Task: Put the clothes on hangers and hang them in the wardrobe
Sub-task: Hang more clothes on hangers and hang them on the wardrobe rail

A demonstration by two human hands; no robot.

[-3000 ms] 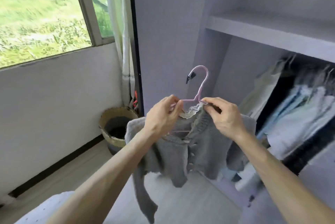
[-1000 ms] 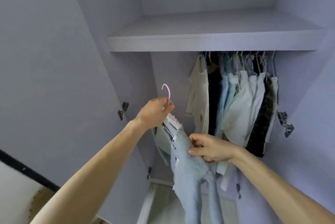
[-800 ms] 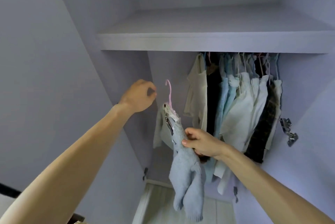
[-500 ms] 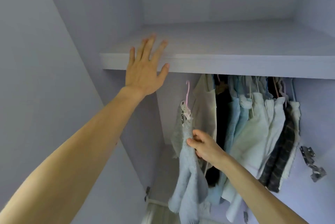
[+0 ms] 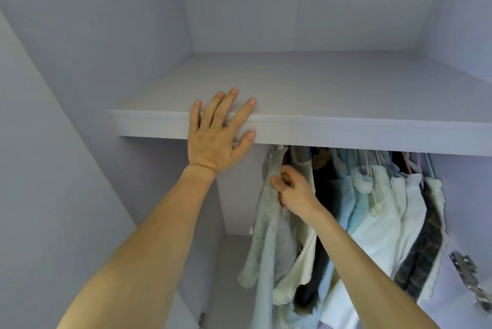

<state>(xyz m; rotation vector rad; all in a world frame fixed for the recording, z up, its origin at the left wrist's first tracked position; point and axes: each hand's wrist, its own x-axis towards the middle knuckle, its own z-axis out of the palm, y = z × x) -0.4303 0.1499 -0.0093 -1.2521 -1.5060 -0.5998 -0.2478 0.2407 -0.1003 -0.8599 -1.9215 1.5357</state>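
Head camera: right hand [image 5: 292, 193] pinches the grey knitted cardigan [image 5: 267, 225] just left of it, grip closed on fabric below the collar. Cardigan hangs limp, long axis vertical, at the left end of the hung clothes [image 5: 386, 209] under the shelf [image 5: 346, 126], hanger hook hidden. Left hand [image 5: 213, 139], farther off, rests flat on the shelf edge.

Your left hand [image 5: 214, 139] lies flat against the front edge of the shelf [image 5: 359, 129], with its fingers [image 5: 226, 105] over the top. Below the shelf, your right hand [image 5: 294, 193] grips the cardigan [image 5: 266, 225] at the left end of the row of hung clothes [image 5: 386, 211]. A hinge [image 5: 468, 275] sits at far right.
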